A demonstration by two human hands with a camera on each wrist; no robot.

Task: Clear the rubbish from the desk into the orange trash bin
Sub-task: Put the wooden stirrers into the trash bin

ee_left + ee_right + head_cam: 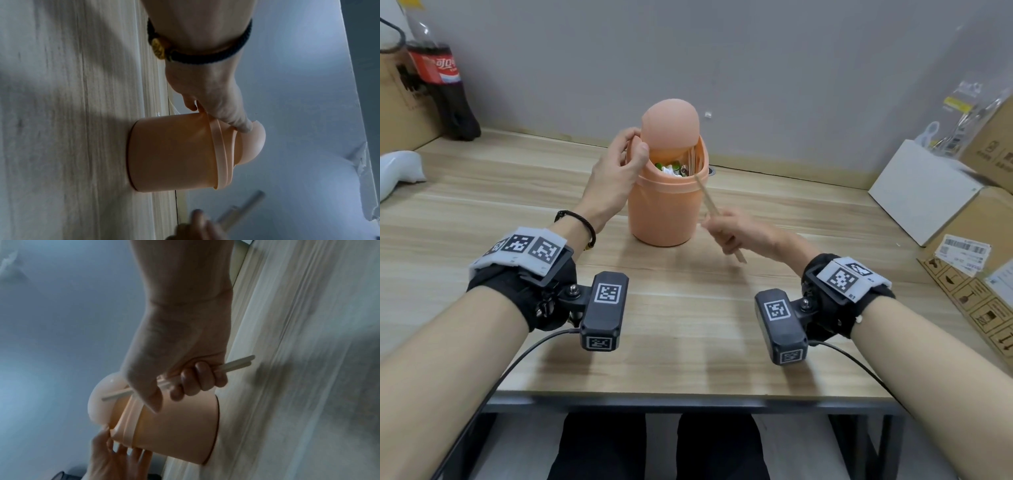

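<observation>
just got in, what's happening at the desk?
A person is clearing rubbish. Their left hand grips the rim of the orange trash bin, its domed lid tipped open. Their right hand holds wooden chopsticks angled toward the opening, tips at the rim. Rubbish already lies inside.

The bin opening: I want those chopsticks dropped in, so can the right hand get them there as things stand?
Probably yes. The left hand holds the swing lid tipped open on the orange bin, and the chopsticks in the right hand already point at the gap with nothing between.
</observation>
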